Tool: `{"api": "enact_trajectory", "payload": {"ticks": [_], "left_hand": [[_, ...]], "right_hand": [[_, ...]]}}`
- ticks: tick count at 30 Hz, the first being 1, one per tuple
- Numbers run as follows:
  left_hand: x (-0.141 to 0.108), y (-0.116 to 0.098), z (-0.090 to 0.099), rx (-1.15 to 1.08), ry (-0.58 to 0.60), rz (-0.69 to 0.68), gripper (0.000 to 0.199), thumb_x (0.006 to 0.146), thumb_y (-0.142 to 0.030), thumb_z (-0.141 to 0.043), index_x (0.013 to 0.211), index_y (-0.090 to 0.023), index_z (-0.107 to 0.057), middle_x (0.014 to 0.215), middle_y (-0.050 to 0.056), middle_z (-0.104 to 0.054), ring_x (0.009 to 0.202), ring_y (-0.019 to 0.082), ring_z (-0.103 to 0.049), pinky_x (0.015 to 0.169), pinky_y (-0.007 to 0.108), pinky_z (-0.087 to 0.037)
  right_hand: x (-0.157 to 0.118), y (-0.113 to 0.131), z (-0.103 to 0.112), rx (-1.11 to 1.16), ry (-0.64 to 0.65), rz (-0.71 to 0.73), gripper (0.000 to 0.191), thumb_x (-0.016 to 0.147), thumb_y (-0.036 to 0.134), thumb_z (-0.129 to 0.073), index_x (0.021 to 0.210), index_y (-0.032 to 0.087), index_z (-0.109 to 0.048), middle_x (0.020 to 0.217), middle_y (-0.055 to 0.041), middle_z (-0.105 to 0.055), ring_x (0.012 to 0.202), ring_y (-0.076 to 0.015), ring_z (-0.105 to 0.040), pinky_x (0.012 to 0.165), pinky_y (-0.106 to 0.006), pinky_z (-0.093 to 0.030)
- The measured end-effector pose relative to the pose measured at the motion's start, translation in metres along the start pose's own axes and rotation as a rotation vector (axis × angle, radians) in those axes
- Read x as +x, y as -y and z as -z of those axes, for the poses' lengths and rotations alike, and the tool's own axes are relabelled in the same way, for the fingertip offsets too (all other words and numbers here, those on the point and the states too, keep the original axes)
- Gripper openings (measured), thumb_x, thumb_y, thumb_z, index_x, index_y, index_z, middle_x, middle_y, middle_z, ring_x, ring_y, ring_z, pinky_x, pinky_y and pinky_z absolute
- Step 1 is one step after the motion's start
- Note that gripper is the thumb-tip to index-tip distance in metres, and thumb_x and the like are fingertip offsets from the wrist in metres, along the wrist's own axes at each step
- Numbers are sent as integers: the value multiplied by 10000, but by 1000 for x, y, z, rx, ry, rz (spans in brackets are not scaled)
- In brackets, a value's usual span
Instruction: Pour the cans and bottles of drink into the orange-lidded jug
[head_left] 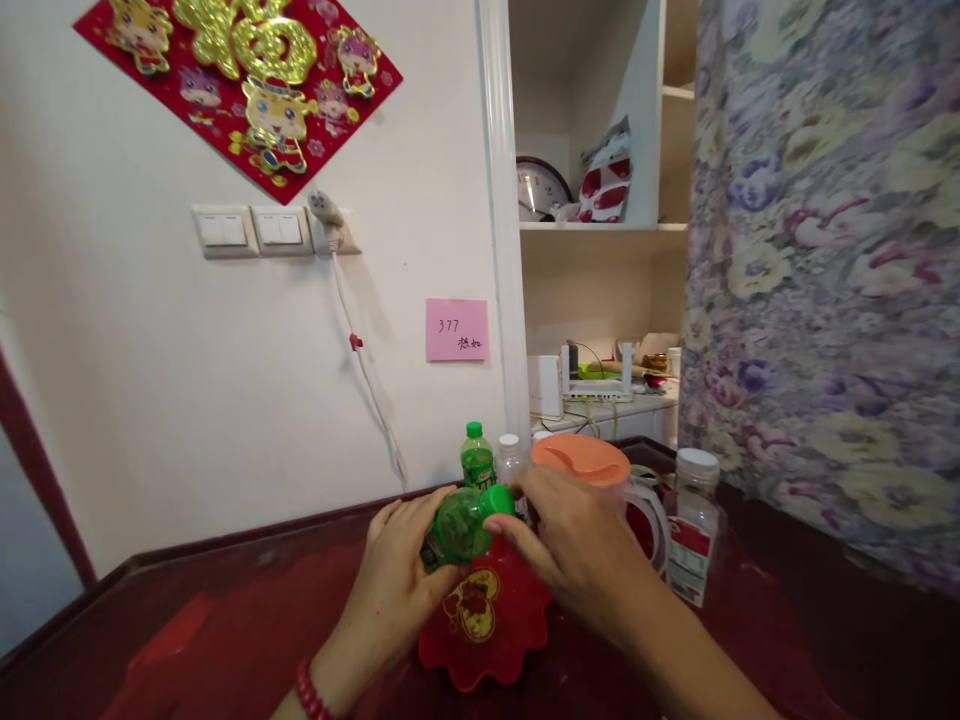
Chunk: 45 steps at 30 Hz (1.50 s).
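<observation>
My left hand (409,555) is wrapped round a green plastic bottle (456,527), which lies tilted with its neck to the right. On the bottle's mouth sits a green cap (496,503), and the thumb and fingers of my right hand (574,535) are closed on that cap. Beneath the bottle is a red scalloped dish (487,650) with a gold design. Part of the bottle's body is hidden behind my left fingers.
Behind my hands stand another green bottle (478,460), a clear bottle with a white cap (510,460) and a pitcher with an orange lid (581,458). A clear labelled jar (690,545) is at the right on the dark red table (247,620).
</observation>
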<state>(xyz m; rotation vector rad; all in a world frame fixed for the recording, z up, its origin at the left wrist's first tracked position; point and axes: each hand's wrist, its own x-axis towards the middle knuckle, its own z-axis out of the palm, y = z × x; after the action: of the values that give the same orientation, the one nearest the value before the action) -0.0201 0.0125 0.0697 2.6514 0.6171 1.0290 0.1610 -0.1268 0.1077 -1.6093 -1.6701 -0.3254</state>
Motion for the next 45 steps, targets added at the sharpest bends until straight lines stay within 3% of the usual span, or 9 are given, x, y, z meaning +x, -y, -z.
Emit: {"api": "enact_trajectory", "payload": {"ticks": [4, 12, 17, 20, 23, 30, 38, 42, 45], "left_hand": [[2, -3, 5, 2, 3, -8, 619, 775, -154, -634, 1365, -316, -541, 1276, 46, -676, 1179, 297, -589, 1103, 514, -324], [1, -4, -2, -3, -5, 12, 603, 767, -150, -641, 1343, -305, -554, 1244, 51, -686, 1166, 296, -594, 1104, 531, -318], [4, -8, 3, -93, -38, 26, 566, 762, -148, -649, 1307, -293, -596, 1243, 55, -693, 1163, 292, -600, 1092, 513, -354], [10, -3, 15, -294, -140, 162, 514, 774, -292, -731, 1275, -244, -625, 1227, 78, -704, 1117, 297, -631, 1003, 445, -460], [15, 10, 29, -482, -307, 365, 611, 681, -435, -833, 1206, -181, -650, 1141, 97, -734, 1051, 305, -662, 916, 394, -515], [19, 32, 42, -846, -606, 599, 714, 516, -477, -922, 1112, -168, -677, 1093, 67, -729, 1000, 256, -656, 792, 304, -517], [19, 44, 39, -918, -709, 615, 651, 475, -439, -951, 1014, -163, -711, 1031, 42, -739, 979, 218, -637, 856, 303, -458], [23, 50, 33, -868, -679, 601, 654, 488, -444, -946, 1024, -154, -711, 1031, 55, -737, 962, 224, -644, 837, 312, -471], [31, 56, 26, -815, -630, 608, 647, 494, -461, -931, 1010, -145, -701, 981, 50, -732, 886, 202, -647, 785, 298, -483]], "right_hand": [[-1, 4, 1, 111, -37, 58, 299, 955, 212, -640, 1246, 169, -585, 1043, -82, -611, 929, -269, -570, 784, -411, -461], [-2, 7, -11, 154, -45, 51, 113, 970, 118, -547, 1072, 125, -594, 992, -96, -597, 894, -259, -556, 772, -393, -448], [-1, 4, -14, 131, -170, 92, 238, 1012, 242, -542, 1211, 128, -606, 997, -96, -616, 897, -260, -570, 757, -381, -455], [-2, 0, -5, 119, -279, 83, 331, 1032, 340, -530, 1309, 163, -566, 978, -71, -621, 878, -231, -584, 734, -351, -455], [-3, -3, 4, 74, -376, 88, 254, 1043, 341, -518, 1246, 200, -579, 925, -33, -613, 816, -187, -595, 705, -315, -451], [-5, -2, 12, -29, -490, 169, 142, 1043, 221, -512, 1152, 191, -597, 979, -38, -640, 874, -162, -626, 747, -283, -471], [-10, 3, 52, -99, -796, 122, 170, 1003, 145, -540, 1113, 182, -664, 990, -35, -668, 915, -158, -635, 822, -268, -486], [-19, 8, 70, -62, -928, -17, 176, 1003, 220, -580, 1142, 228, -688, 1017, -30, -689, 921, -194, -661, 877, -334, -504], [-24, 11, 77, 49, -979, -106, 174, 992, 311, -621, 1141, 265, -700, 984, -15, -694, 824, -202, -670, 827, -378, -518]]}}
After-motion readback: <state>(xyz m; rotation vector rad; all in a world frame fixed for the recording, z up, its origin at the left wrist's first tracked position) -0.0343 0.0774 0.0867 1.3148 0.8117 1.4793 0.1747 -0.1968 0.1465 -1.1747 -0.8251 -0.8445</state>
